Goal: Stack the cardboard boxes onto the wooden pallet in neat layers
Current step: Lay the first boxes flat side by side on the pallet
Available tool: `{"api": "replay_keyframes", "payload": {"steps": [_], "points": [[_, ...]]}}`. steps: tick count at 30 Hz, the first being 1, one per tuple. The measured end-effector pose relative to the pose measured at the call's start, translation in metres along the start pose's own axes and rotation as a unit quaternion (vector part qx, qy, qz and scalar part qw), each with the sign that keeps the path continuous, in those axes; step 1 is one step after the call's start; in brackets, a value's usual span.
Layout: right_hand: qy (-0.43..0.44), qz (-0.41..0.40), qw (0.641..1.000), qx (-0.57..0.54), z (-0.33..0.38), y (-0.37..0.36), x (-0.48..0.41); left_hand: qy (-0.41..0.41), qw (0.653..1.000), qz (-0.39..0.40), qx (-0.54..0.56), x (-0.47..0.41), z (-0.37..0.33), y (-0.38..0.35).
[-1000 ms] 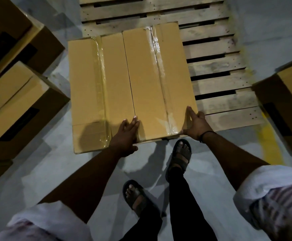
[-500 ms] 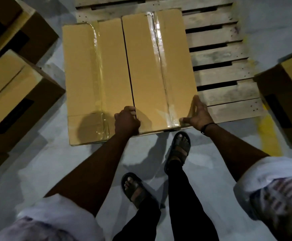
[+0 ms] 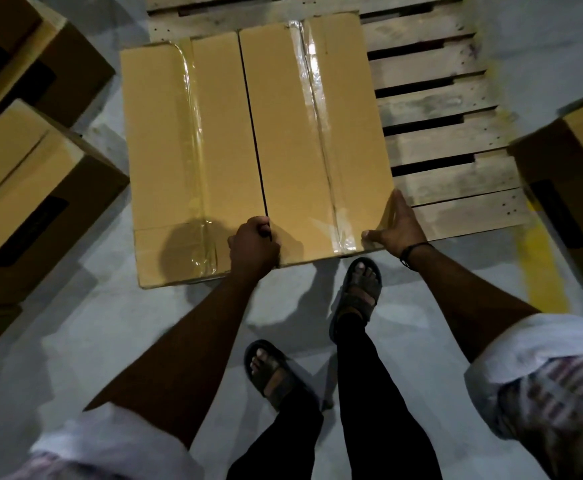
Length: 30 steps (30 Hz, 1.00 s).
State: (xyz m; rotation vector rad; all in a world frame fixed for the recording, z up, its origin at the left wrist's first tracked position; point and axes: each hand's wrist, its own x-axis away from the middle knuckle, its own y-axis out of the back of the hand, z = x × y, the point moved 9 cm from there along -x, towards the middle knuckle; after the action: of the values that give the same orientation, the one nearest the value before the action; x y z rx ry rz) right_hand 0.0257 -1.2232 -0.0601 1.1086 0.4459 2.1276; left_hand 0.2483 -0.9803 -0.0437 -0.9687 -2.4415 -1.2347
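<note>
Two boxes on pallet, layer unfinished; left hand fingers curled on right box edge, right hand fingers flat at corner; floor boxes wait

Left hand: fingertips curl down into the dark seam at the taped box's near corner, so no idea if they're actually gripping it. Right hand: palm is hidden against that box's other near corner. The pallet is buried under it and the neighbour box, and cut off beyond the hands. The stacked boxes left of the left hand and the lone box right of the right hand both run out of frame. Their dark labels are unreadable.
</note>
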Motion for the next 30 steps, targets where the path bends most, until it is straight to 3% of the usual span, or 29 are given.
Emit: {"api": "replay_keyframes", "payload": {"steps": [9, 17, 30], "points": [[0.001, 0.001, 1.0, 0.007, 0.001, 0.0, -0.003, -0.016, 0.999, 0.026, 0.023, 0.003, -0.002, 0.004], [0.022, 0.003, 0.999, 0.042, 0.008, -0.001, -0.006, -0.098, 0.99, 0.038, -0.09, 0.007, 0.021, 0.016], [-0.001, 0.015, 0.995, 0.095, 0.013, -0.002, -0.003, -0.127, 0.97, 0.045, -0.2, 0.026, 0.008, 0.01]]}}
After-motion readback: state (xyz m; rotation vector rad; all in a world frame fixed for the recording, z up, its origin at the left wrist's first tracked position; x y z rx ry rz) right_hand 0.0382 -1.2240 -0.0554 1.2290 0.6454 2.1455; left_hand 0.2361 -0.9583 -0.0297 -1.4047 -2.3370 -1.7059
